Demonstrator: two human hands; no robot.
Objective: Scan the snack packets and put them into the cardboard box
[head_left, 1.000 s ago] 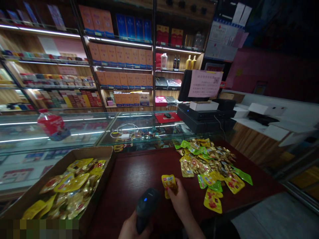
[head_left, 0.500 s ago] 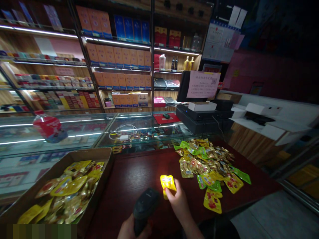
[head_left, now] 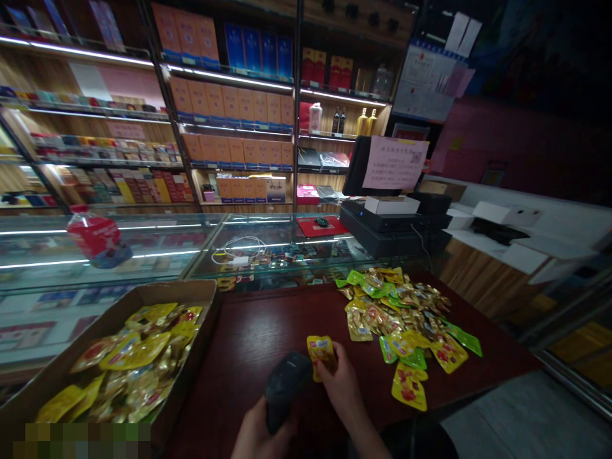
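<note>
A dark red table (head_left: 248, 331) is spanning the foreground. At its left, a cardboard box (head_left: 205, 312) is holding gold and yellow packets (head_left: 138, 350); at its right, a heap of mixed packets (head_left: 399, 312) is lying on the surface. Between them, the left hand (head_left: 258, 428) is gripping a dark handheld scanner (head_left: 287, 382) by its handle, and the right hand (head_left: 343, 379) is pinching a yellow packet (head_left: 319, 349) over the table, just beside the scanner's head

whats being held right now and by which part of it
The left grip holds a dark handheld scanner by its handle. The right grip holds a yellow packet by its lower right side as pictured, thumb on the front.
</note>
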